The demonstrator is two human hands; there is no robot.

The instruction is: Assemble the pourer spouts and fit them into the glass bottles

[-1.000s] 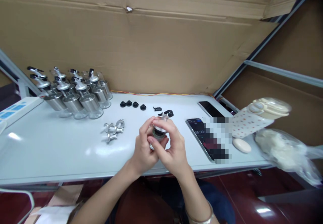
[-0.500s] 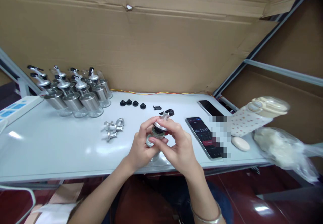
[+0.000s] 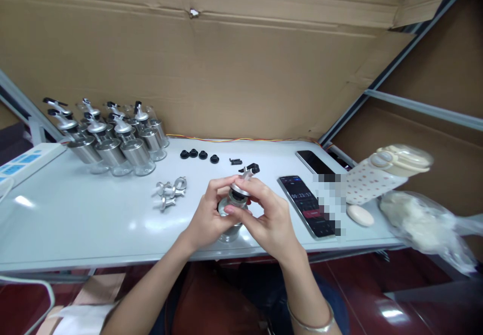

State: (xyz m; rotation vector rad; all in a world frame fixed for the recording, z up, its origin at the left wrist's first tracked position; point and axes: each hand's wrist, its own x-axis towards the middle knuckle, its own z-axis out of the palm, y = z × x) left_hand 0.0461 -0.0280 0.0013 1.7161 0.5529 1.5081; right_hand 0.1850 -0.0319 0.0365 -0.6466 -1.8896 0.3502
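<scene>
A glass oil bottle [image 3: 230, 234] stands near the table's front edge between my hands. At its mouth sits a silver pour spout [image 3: 240, 188] with a black flip lid, tilted a little to the right. My left hand [image 3: 207, 218] is closed round the bottle's left side and neck, its fingertips reaching the spout's rim. From the right, my right hand [image 3: 268, 215] grips the spout's collar, its thumb across the bottle neck. The fingers hide part of the neck, so how deep the spout sits cannot be seen.
Several assembled oil bottles [image 3: 109, 149] stand at the back left beside a power strip [image 3: 33, 159]. Silver spout parts [image 3: 169, 191], black stoppers [image 3: 203, 155] and small black lids [image 3: 235, 162] lie mid-table. Rightward are a phone [image 3: 302, 199], a patterned flask [image 3: 377, 174] and a plastic bag [image 3: 411, 219].
The hands have shifted slightly around the bottle, and more of its glass shoulder and base now shows. The spout stays in nearly the same place at the neck.
</scene>
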